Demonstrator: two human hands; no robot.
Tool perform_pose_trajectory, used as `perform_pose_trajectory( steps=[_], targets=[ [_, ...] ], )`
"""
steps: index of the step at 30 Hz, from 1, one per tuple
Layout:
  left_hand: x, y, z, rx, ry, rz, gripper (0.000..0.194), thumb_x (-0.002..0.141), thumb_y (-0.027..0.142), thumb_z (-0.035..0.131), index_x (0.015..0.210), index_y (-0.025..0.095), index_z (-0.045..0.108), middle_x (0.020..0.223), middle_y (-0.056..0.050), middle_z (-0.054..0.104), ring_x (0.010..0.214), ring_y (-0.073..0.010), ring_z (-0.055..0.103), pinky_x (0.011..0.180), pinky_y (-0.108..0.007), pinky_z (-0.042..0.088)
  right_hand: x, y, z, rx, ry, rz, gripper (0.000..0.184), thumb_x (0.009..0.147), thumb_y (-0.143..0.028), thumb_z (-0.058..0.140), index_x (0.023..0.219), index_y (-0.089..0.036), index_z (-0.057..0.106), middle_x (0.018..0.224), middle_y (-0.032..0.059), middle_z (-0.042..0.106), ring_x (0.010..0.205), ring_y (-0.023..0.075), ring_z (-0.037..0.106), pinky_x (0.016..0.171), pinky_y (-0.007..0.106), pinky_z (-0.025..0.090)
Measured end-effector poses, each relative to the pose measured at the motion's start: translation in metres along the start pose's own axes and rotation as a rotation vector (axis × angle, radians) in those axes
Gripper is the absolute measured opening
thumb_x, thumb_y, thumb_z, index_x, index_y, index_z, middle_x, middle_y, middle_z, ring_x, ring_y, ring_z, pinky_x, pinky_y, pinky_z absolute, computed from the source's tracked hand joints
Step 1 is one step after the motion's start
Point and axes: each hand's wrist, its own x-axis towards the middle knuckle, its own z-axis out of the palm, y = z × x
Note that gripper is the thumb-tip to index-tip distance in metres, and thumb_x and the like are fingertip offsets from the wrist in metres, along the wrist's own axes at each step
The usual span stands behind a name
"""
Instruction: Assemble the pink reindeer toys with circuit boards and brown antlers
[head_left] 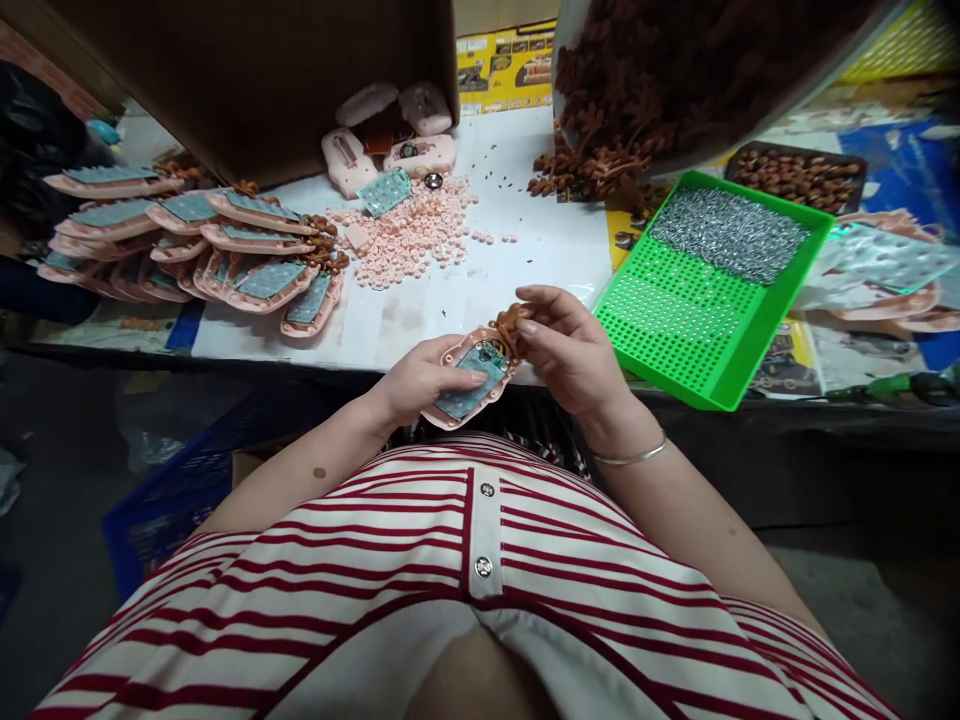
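Note:
My left hand [421,381] grips a pink plastic shell [450,421] from its left side, with the thumb lying across the grey-green circuit board [466,396] seated inside. At the shell's upper right end sits a small brown plastic piece [513,322]. My right hand [574,355] pinches this brown piece between thumb and fingers. Both hands are just in front of the table's near edge. To the left lie stacked pink shells [259,290] with boards in them and brown pieces at their ends.
Small pink rings [409,240] lie heaped on the white sheet. A green tray [675,320] holds many metal screws [731,230]. Behind it are a black tray [799,170] of brown parts and a tilted container of brown pieces [630,90]. A cardboard box [300,80] stands back left.

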Motion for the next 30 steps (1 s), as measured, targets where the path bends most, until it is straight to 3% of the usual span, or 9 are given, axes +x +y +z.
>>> perform_pose_trajectory(
  steps=[3, 6, 8, 10, 16, 24, 30],
  targets=[
    [0.002, -0.002, 0.002, 0.047, 0.089, 0.051, 0.041, 0.062, 0.027, 0.086, 0.095, 0.013, 0.067, 0.079, -0.004, 0.073, 0.069, -0.0156, 0.066, 0.069, -0.027, 0.051, 0.000, 0.009, 0.001, -0.249, 0.125, -0.135, 0.043, 0.083, -0.049, 0.076, 0.119, -0.031, 0.060, 0.103, 0.0023, 0.069, 0.086, 0.0175, 0.067, 0.077, 0.035, 0.060],
    [0.004, -0.002, 0.002, 0.011, 0.132, 0.055, 0.043, 0.060, 0.027, 0.086, 0.096, 0.013, 0.067, 0.080, -0.003, 0.073, 0.069, -0.0164, 0.067, 0.070, -0.029, 0.052, -0.007, 0.010, 0.005, -0.621, 0.288, -0.457, 0.021, 0.092, -0.042, 0.066, 0.107, -0.027, 0.063, 0.109, 0.0075, 0.067, 0.096, 0.0220, 0.066, 0.084, 0.041, 0.059],
    [0.005, -0.002, 0.002, -0.032, 0.181, 0.055, 0.046, 0.057, 0.026, 0.087, 0.097, 0.013, 0.067, 0.081, -0.003, 0.073, 0.071, -0.0172, 0.067, 0.072, -0.030, 0.053, -0.014, 0.008, 0.009, -0.817, 0.309, -0.664, 0.011, 0.094, -0.037, 0.064, 0.094, -0.026, 0.065, 0.110, 0.0102, 0.067, 0.106, 0.0261, 0.065, 0.092, 0.046, 0.056],
    [0.006, -0.002, 0.001, -0.057, 0.231, 0.054, 0.048, 0.055, 0.024, 0.087, 0.097, 0.013, 0.066, 0.082, -0.002, 0.073, 0.072, -0.0169, 0.068, 0.073, -0.030, 0.053, -0.020, 0.007, 0.012, -0.957, 0.259, -0.749, 0.010, 0.095, -0.033, 0.064, 0.091, -0.025, 0.068, 0.117, 0.0118, 0.068, 0.110, 0.0283, 0.064, 0.095, 0.049, 0.053],
    [0.007, -0.005, 0.002, -0.048, 0.289, 0.095, 0.048, 0.055, 0.022, 0.087, 0.097, 0.013, 0.065, 0.081, 0.000, 0.071, 0.072, -0.0138, 0.065, 0.070, -0.026, 0.051, -0.025, 0.016, 0.023, -1.188, 0.174, -0.583, 0.021, 0.099, -0.035, 0.056, 0.108, -0.024, 0.071, 0.138, 0.0150, 0.064, 0.122, 0.0331, 0.060, 0.100, 0.053, 0.047],
    [0.004, -0.005, 0.004, -0.026, 0.287, 0.118, 0.049, 0.054, 0.022, 0.088, 0.096, 0.012, 0.065, 0.082, 0.000, 0.071, 0.072, -0.0144, 0.065, 0.070, -0.026, 0.050, -0.020, 0.025, 0.022, -0.831, 0.175, -0.516, 0.017, 0.091, -0.032, 0.065, 0.104, -0.022, 0.070, 0.131, 0.0148, 0.063, 0.124, 0.0300, 0.061, 0.105, 0.052, 0.051],
    [0.004, -0.007, 0.004, 0.005, 0.298, 0.135, 0.047, 0.055, 0.023, 0.086, 0.097, 0.013, 0.066, 0.081, 0.000, 0.071, 0.074, -0.0149, 0.065, 0.071, -0.027, 0.050, -0.020, 0.027, 0.022, -0.829, 0.223, -0.558, 0.017, 0.092, -0.030, 0.065, 0.103, -0.022, 0.074, 0.130, 0.0145, 0.064, 0.125, 0.0293, 0.062, 0.103, 0.052, 0.053]
  ],
)
